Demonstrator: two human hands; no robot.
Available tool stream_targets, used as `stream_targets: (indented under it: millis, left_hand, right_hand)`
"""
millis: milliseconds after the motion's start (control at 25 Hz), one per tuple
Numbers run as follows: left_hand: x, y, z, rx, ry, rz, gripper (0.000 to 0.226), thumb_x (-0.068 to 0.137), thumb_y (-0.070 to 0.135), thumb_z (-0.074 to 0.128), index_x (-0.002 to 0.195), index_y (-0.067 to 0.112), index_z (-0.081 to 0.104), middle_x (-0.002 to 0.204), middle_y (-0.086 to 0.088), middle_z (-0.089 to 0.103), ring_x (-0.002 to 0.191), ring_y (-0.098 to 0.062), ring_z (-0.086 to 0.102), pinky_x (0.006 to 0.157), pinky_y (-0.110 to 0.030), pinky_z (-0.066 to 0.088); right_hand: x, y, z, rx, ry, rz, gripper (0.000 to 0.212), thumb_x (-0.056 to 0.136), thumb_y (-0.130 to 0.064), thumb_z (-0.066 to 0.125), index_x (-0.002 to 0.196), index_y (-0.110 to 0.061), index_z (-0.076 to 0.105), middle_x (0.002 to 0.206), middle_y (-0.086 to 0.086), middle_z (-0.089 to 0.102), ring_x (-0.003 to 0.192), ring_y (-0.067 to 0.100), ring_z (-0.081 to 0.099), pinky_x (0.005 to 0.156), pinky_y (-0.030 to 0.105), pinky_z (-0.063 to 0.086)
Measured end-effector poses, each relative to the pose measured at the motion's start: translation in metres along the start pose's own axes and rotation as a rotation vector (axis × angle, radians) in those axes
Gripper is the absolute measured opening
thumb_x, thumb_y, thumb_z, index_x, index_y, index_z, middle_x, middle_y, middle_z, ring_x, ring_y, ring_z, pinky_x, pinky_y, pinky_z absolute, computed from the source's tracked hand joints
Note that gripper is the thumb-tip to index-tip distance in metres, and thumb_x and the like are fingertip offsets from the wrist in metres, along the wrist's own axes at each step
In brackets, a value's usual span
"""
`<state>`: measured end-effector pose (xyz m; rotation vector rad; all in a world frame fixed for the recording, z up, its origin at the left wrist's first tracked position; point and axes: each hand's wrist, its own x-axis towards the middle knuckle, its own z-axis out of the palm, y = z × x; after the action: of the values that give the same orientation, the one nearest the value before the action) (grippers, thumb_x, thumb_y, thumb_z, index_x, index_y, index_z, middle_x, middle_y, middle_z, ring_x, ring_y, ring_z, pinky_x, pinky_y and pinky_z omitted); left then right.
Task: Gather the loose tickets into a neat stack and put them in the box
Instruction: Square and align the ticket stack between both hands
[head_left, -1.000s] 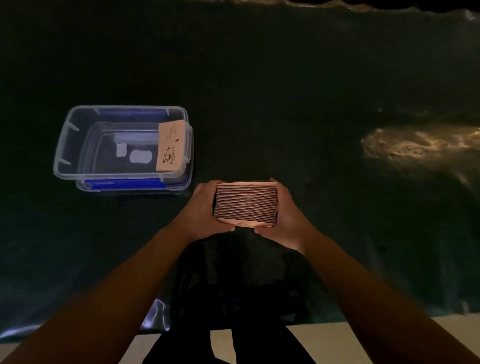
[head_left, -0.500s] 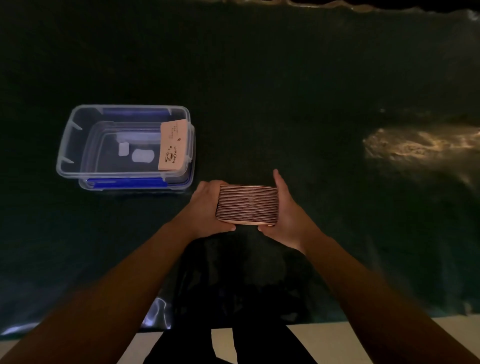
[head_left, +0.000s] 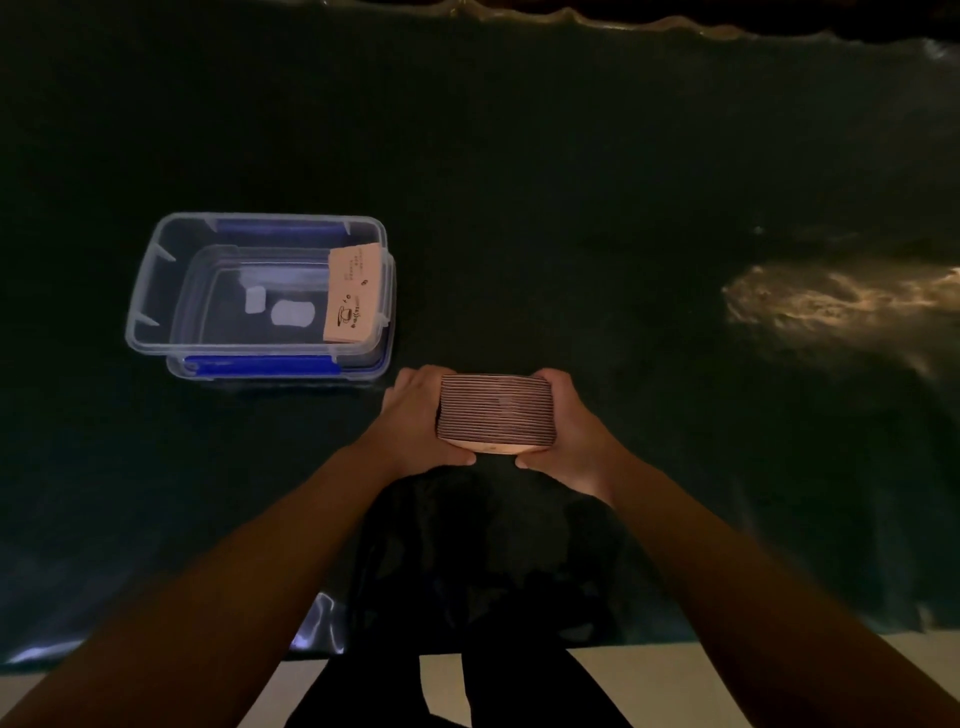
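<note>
Left hand (head_left: 418, 421): closed around the left end of the ticket stack (head_left: 496, 413).
Right hand (head_left: 569, 428): clasps the stack's right end, thumb underneath.
Ticket stack: squared, edges toward the camera, held between both hands above the dark cloth (head_left: 571, 182).
Box (head_left: 156, 291): clear plastic, open, beyond and left of the left hand.
Tickets in box (head_left: 352, 295): leaning against its right wall.

The fingers of the left hand (head_left: 415, 415) and right hand (head_left: 571, 426) curl behind the ticket stack (head_left: 494, 413), out of sight. Both forearms are cut off by the lower frame edge. Print on the ticket in the box (head_left: 351, 296) is too small to read. Dim light swallows the desk (head_left: 519, 182) surface detail.
</note>
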<state>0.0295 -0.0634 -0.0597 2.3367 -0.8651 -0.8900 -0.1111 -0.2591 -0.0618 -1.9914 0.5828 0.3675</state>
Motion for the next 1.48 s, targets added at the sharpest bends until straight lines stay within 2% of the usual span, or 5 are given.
stream_targets:
  millis: [160,520,800,1080,1480]
  left_hand:
    - [-0.011,0.002,-0.016,-0.282,-0.074,-0.063,0.098,0.057,0.030,0.099,0.140,0.033,0.046,0.141,0.010,0.051,0.133,-0.013,0.048,0.115,-0.045,0.042]
    - [-0.045,0.022,-0.057,-1.334,0.054,-0.101,0.073,0.073,0.003,0.087,0.137,0.021,0.057,0.126,-0.008,0.073,0.119,-0.024,0.071,0.093,-0.043,0.062]
    - [-0.056,0.001,-0.131,-1.250,0.226,-0.114,0.059,0.082,0.000,0.076,0.133,0.024,0.059,0.130,-0.009,0.071,0.121,-0.029,0.068,0.099,-0.054,0.058]
    - [-0.048,-0.051,-0.210,-1.134,0.223,-0.203,0.042,0.092,0.011,0.071,0.131,0.019,0.059,0.125,-0.009,0.072,0.115,-0.029,0.071,0.098,-0.049,0.057]
    - [0.008,-0.113,-0.212,-1.127,0.065,-0.455,0.038,0.093,0.033,0.068,0.130,0.024,0.063,0.119,-0.015,0.075,0.110,-0.034,0.073,0.098,-0.054,0.058]
  right_hand:
    - [-0.012,-0.015,-0.005,0.145,-0.016,0.047,0.100,0.067,-0.003,0.094,0.145,-0.026,0.036,0.134,-0.009,0.057,0.125,0.012,0.057,0.088,0.023,0.054]
    - [-0.033,-0.100,0.021,0.838,-0.040,0.163,0.085,0.061,-0.001,0.086,0.137,-0.019,0.053,0.124,0.007,0.076,0.110,0.027,0.070,0.078,0.036,0.052]
    - [-0.008,-0.186,0.044,0.767,-0.084,0.134,0.067,0.081,-0.014,0.086,0.140,-0.019,0.056,0.128,0.003,0.077,0.120,0.027,0.072,0.110,0.054,0.053]
    - [0.052,-0.267,0.065,0.542,-0.076,0.052,0.053,0.099,-0.025,0.069,0.147,-0.037,0.050,0.137,-0.004,0.069,0.117,0.014,0.069,0.089,0.035,0.059]
    - [0.116,-0.287,0.127,0.423,-0.032,0.289,0.049,0.102,-0.040,0.058,0.149,-0.031,0.047,0.116,-0.006,0.069,0.103,0.015,0.068,0.103,0.046,0.055]
